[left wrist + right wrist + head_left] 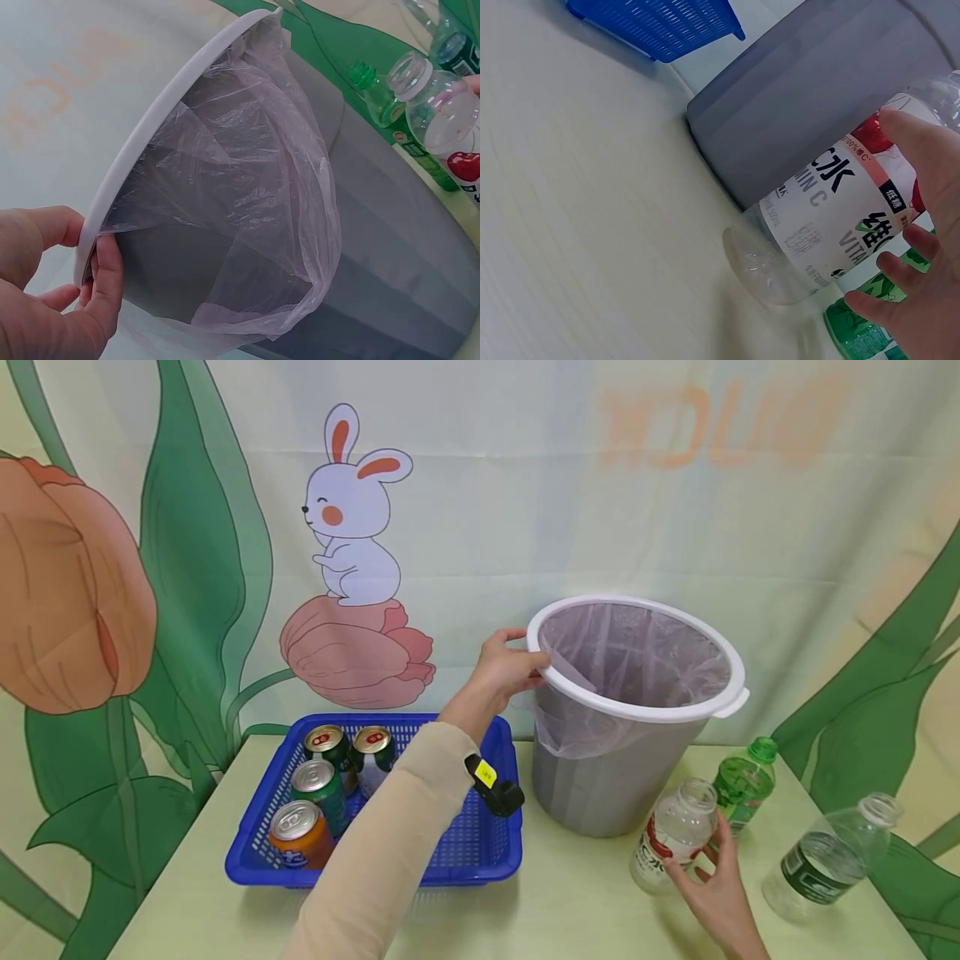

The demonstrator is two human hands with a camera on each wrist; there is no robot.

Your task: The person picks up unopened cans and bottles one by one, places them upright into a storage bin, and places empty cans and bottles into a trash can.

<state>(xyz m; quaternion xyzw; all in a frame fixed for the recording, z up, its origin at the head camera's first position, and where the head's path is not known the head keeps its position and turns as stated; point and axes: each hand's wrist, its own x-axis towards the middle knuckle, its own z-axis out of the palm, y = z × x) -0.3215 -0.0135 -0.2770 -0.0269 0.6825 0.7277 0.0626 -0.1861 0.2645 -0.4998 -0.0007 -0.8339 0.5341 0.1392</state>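
My left hand [510, 668] pinches the white rim [139, 142] of a grey trash bin [600, 777], thumb on one side and fingers on the other. A thin translucent bag [247, 165] lines the bin and folds over its edge. My right hand [716, 885] holds a clear uncapped plastic bottle [675, 835] with a white label and red cherries, thumb on the label [840, 202] and fingers at the far side. This bottle leans a little, close by the bin's front right. Just behind it stands a green bottle [745, 785] with a green cap.
Another clear uncapped bottle [832, 860] with a dark label stands at the right. Left of the bin, a blue plastic basket [487, 852] contains several drink cans, including an orange can [302, 835]. My left forearm passes over the basket. A printed curtain [480, 527] hangs behind the table.
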